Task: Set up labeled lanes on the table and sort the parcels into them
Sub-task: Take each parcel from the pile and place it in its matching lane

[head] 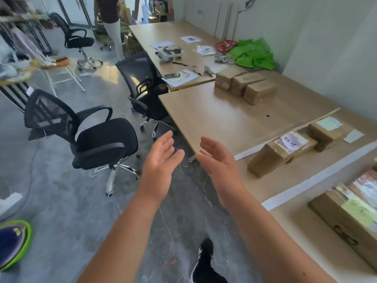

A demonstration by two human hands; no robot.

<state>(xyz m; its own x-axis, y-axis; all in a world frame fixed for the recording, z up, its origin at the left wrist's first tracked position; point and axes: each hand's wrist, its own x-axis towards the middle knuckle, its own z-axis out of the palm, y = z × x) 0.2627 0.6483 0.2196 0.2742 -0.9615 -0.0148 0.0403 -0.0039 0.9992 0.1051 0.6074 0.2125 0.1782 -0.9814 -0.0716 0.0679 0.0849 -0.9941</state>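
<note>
Black chair (pixel 140 82) beside wooden table (pixel 214 119), 3 boxes (pixel 246 83) (touching) farther back

The person is showing bare forearms, with the left hand (pixel 161 160) and the right hand (pixel 217 160) uncovered. On the one foot in view they are wearing a black shoe (pixel 205 249) with white markings at its sides, and a black trouser leg (pixel 212 275) is meeting it

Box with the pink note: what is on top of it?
A pink note with handwriting lies on the box, over a printed label whose edges peek out. Most of the label is hidden under the note.
</note>
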